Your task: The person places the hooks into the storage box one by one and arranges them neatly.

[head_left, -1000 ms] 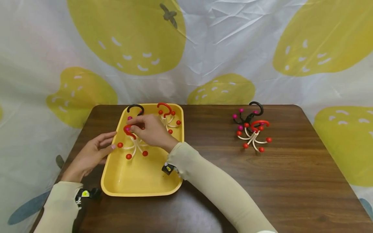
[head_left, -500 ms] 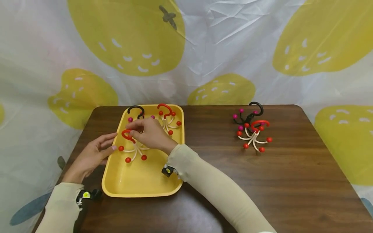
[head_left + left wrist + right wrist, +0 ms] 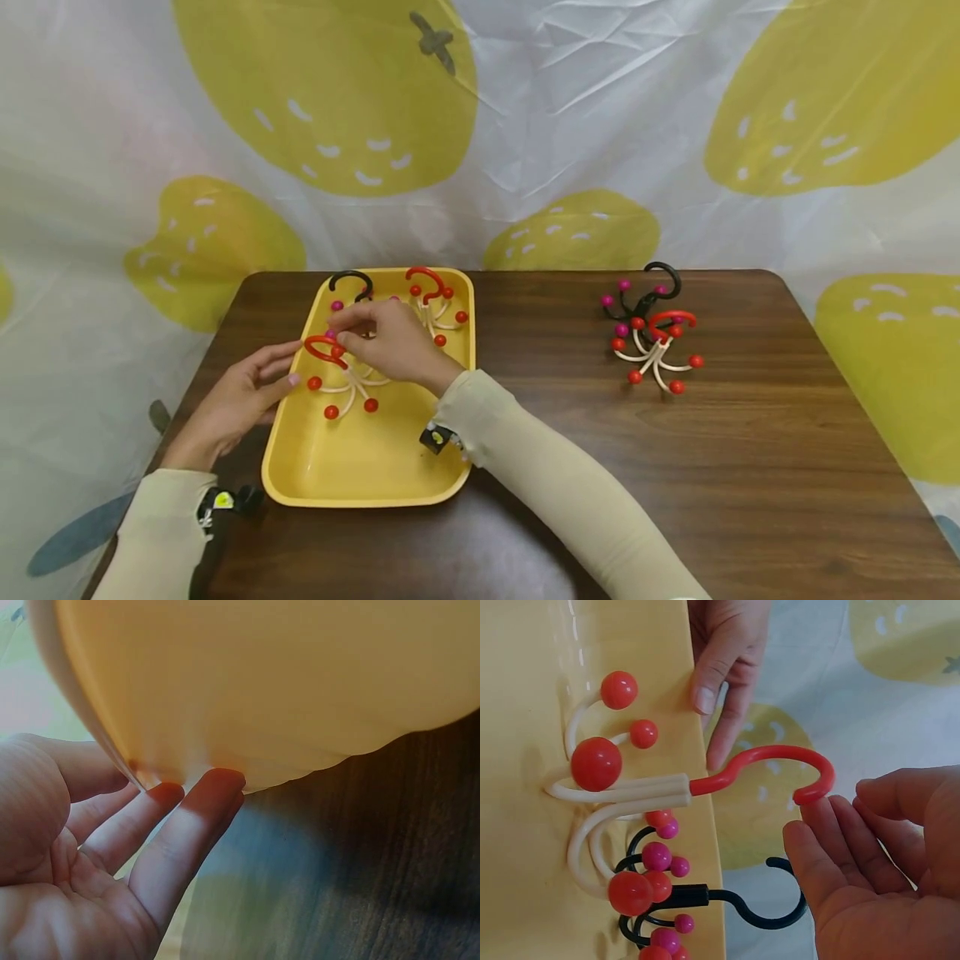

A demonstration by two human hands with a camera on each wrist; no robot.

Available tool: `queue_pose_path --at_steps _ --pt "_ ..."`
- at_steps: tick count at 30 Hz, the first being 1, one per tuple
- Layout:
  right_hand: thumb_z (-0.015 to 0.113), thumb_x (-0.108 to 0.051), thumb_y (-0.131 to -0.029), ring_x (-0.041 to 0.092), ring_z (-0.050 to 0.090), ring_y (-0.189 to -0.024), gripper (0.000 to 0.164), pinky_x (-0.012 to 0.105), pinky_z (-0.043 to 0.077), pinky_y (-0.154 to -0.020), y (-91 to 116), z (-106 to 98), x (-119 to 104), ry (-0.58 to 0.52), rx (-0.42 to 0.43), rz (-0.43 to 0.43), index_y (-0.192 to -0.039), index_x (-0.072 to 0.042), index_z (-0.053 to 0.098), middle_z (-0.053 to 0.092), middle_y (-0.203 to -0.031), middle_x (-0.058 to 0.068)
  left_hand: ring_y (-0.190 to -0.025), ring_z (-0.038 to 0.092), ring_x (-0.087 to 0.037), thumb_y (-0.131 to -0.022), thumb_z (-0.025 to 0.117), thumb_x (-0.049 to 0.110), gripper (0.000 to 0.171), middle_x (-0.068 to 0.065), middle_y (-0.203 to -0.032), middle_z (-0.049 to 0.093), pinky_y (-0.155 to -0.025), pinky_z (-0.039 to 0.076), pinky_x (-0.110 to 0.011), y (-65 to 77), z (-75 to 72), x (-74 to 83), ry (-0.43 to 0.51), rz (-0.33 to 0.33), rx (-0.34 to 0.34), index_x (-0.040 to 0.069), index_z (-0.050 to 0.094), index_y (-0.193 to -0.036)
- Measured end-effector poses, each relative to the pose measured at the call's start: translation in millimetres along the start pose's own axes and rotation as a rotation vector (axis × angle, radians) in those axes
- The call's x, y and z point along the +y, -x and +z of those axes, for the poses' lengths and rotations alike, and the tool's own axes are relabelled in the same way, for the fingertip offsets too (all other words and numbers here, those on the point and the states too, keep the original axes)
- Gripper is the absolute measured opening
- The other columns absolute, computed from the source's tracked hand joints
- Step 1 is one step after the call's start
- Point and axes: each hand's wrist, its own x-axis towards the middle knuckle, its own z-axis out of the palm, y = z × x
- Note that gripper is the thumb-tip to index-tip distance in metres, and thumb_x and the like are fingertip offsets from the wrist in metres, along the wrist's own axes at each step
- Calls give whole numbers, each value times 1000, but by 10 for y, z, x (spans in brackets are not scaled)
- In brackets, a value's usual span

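A multi-armed hanger with a red hook, white arms and red balls (image 3: 649, 789) stands upright in the yellow tray (image 3: 360, 475). My right hand (image 3: 401, 346) is at its hook. In the right wrist view the thumb and fingers are apart around the hook's tip, and whether a fingertip touches it is unclear. My left hand (image 3: 228, 404) rests at the tray's left rim, its straight fingers (image 3: 165, 851) against the outer wall. Behind the right hand, partly hidden, is a black hanger with pink balls (image 3: 686, 895). A second red-hooked hanger (image 3: 427, 310) stands at the tray's back right.
On the brown table (image 3: 720, 467), right of the tray, another red-hooked white hanger (image 3: 654, 358) stands close in front of a black hanger with pink balls (image 3: 643, 304). A lemon-print cloth (image 3: 570, 125) hangs behind the table's back edge.
The hanger at my right hand has come slightly toward the tray's front and its hook has turned to the left. The right fingers have eased off the hook. The left hand stays put.
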Motion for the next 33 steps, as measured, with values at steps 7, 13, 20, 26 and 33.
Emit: queue_pose_path --at_steps 7,13,20,26,33 --pt "74 -12 -100 3 73 -95 21 15 59 -80 15 -72 12 -56 24 -21 -120 -7 79 81 -114 4 -113 75 -28 -109 62 22 66 -26 -164 43 -81 67 -46 -15 2 1 -3 -5 2 11 32 -166" --pt "73 -13 -99 7 74 -97 25 19 62 -80 70 -158 5 -99 15 -21 -124 -7 77 80 -118 6 -109 75 -20 -109 61 20 64 -26 -163 43 -81 67 -46 -21 6 -3 8 0 2 10 32 -166" --pt "75 -11 -99 14 74 -105 30 20 61 -88 148 -275 -21 -140 14 -35 -128 -3 74 79 -120 11 -107 75 -16 -109 60 20 65 -28 -163 43 -80 67 -45 -18 17 -10 15 10 2 9 31 -166" --pt "75 -10 -98 18 74 -106 32 24 62 -91 208 -387 -23 -171 19 -62 -129 -1 73 78 -120 13 -108 75 -18 -109 60 19 64 -26 -164 43 -80 67 -46 -20 17 -12 8 -8 13 10 31 -166" --pt "74 -11 -99 14 74 -105 30 28 63 -90 295 -528 -38 -154 47 -112 -128 -3 74 78 -119 12 -108 74 -16 -109 61 22 64 -25 -163 45 -80 67 -44 -25 18 -2 -21 -9 30 12 33 -166"
